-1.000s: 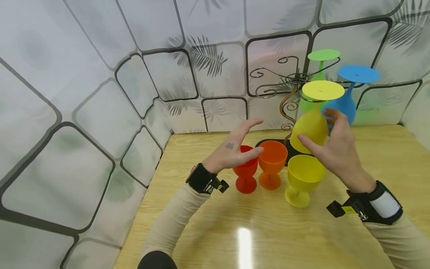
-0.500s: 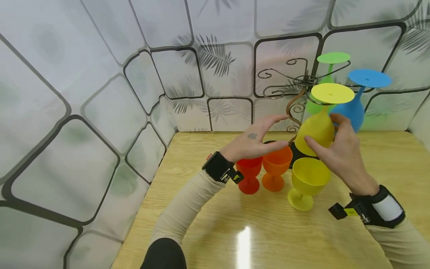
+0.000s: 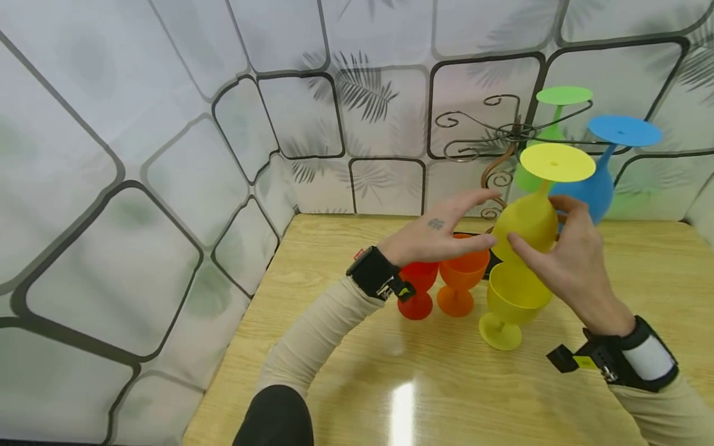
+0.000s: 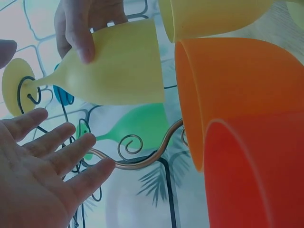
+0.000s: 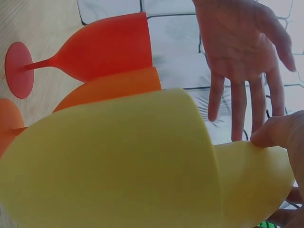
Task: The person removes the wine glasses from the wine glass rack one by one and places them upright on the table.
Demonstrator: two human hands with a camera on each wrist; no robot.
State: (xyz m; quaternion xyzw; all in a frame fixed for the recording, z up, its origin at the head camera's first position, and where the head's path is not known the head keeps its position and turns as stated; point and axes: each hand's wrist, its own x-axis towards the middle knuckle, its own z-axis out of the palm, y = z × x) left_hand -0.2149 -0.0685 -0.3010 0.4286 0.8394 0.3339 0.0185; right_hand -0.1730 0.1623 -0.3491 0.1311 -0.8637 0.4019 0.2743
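Note:
My right hand [image 3: 577, 272] holds an upside-down yellow goblet [image 3: 524, 226] by its bowl, thumb in front and fingers at the far side. A wire hook [image 4: 20, 95] loops around the goblet's stem by the foot in the left wrist view. To the goblet's left is my left hand [image 3: 432, 238], fingers extended and nothing held, above the red goblet [image 3: 415, 305] and orange goblet [image 3: 464, 272]. A second yellow goblet [image 3: 515, 291] stands upright on the table, directly below the held one.
A scrolled metal rack [image 4: 128, 166] stands at the back on a dark base. From its arms hang a blue goblet [image 3: 591, 189] and a green goblet [image 3: 563, 95], both upside down. Patterned wall panels [image 3: 385, 124] border the wooden table [image 3: 346, 371] behind and at left.
My left hand has moved right, closer to the hanging yellow goblet. My right hand has stayed on that goblet, which sits slightly lower against the rack. The head view has shifted a little.

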